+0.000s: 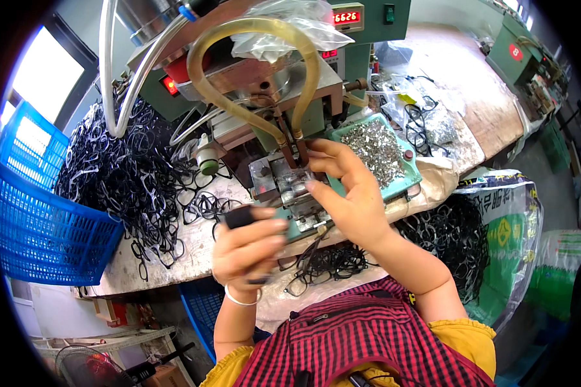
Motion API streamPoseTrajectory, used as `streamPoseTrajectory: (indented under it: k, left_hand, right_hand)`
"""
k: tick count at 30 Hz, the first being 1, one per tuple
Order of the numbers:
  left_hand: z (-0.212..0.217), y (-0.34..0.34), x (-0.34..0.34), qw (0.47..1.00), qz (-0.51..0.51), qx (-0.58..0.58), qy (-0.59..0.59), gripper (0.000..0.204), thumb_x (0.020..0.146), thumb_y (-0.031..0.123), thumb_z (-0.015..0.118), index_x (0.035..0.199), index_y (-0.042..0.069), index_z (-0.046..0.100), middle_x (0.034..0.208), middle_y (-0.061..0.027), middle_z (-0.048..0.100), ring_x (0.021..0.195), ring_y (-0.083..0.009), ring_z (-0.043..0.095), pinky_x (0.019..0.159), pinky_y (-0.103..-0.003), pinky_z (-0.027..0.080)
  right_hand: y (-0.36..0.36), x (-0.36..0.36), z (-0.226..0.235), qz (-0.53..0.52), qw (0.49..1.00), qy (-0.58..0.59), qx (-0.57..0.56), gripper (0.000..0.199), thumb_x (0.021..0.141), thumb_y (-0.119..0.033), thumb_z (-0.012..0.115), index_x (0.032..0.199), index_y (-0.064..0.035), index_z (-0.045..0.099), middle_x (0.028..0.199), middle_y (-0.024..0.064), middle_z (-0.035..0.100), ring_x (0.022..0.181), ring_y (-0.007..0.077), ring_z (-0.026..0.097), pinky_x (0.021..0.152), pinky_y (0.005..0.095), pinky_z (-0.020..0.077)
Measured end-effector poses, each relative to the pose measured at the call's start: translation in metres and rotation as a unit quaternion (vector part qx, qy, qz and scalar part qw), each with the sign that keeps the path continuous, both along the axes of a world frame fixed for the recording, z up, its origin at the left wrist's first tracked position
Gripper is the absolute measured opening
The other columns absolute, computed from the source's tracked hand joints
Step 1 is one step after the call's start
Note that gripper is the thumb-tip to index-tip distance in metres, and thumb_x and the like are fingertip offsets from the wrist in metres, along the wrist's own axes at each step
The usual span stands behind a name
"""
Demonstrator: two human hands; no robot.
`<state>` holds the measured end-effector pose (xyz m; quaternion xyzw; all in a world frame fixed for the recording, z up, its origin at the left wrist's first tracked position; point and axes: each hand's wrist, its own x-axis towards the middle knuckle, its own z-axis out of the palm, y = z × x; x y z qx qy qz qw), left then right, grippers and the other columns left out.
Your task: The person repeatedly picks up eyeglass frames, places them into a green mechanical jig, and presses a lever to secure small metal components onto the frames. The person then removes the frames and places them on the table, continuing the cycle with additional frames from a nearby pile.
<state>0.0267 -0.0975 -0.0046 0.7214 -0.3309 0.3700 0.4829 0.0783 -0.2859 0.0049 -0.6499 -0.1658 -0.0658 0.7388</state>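
Note:
A bench machine carries two upright metal rods (292, 149), fed by a looped yellowish hose (198, 61), above a small metal fixture (292, 182). At the fixture's right side is my right hand (350, 193), its fingers spread and thumb tip close to the metal. No held thing shows in it. My left hand (246, 248) is curled and blurred, just left of the fixture's front. A black cover (239, 217) sits on one of its fingers. Some dark bit shows by its lower fingers, too smeared to name. Beside my right hand lies a green tray (403, 184) of small metal pieces (374, 151).
A big heap of black eyeglass frames (119, 164) lies on the left, next to blue baskets (55, 222). More frames (332, 263) lie in front of the machine. Others fill a sack (510, 238) at right. Clear plastic bags (439, 122) and another green machine (519, 55) are farther right.

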Motion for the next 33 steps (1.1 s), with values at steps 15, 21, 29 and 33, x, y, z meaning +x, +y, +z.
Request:
streamPoseTrajectory:
  k: [15, 21, 29, 33]
  left_hand:
    - [0.009, -0.012, 0.011, 0.976, 0.004, 0.215, 0.022, 0.022, 0.074, 0.008, 0.076, 0.096, 0.012, 0.076, 0.104, -0.0036, 0.074, 0.088, -0.0247, 0.067, 0.094, -0.049, 0.053]
    - [-0.006, -0.007, -0.001, 0.98, -0.001, 0.191, 0.054, 0.03, 0.08, 0.006, 0.074, 0.109, 0.011, 0.072, 0.117, -0.0051, 0.071, 0.105, -0.0268, 0.067, 0.105, -0.049, 0.047]
    - [-0.019, 0.107, -0.055, 0.9, 0.387, 0.141, 0.146, 0.025, 0.079, 0.003, 0.073, 0.104, 0.006, 0.071, 0.11, -0.0112, 0.073, 0.105, -0.03, 0.067, 0.089, -0.038, 0.047]
    - [-0.029, 0.155, -0.045, 0.844, 0.412, 0.274, 0.207, 0.016, 0.086, 0.013, 0.071, 0.101, 0.008, 0.072, 0.109, -0.0062, 0.071, 0.099, -0.0297, 0.063, 0.088, -0.036, 0.047]
  right_hand:
    - [-0.108, 0.054, -0.113, -0.276, 0.835, -0.135, -0.456, 0.016, 0.077, -0.012, 0.077, 0.092, -0.0066, 0.075, 0.121, 0.0214, 0.065, 0.126, 0.0395, 0.055, 0.107, 0.0465, 0.0425]
    - [-0.103, 0.06, -0.121, -0.306, 0.821, -0.184, -0.446, 0.011, 0.084, -0.007, 0.071, 0.094, -0.0036, 0.074, 0.118, 0.0186, 0.068, 0.118, 0.0372, 0.061, 0.103, 0.0446, 0.0458]
    - [-0.136, 0.048, -0.124, -0.259, 0.963, 0.066, -0.034, 0.021, 0.101, -0.011, 0.061, 0.117, 0.0002, 0.07, 0.107, 0.0053, 0.07, 0.094, 0.0123, 0.064, 0.087, 0.0266, 0.0504]
    - [-0.114, 0.069, -0.143, -0.234, 0.97, 0.008, -0.067, 0.022, 0.099, -0.008, 0.06, 0.117, 0.0014, 0.069, 0.109, 0.0078, 0.071, 0.097, 0.0143, 0.065, 0.09, 0.0253, 0.0501]
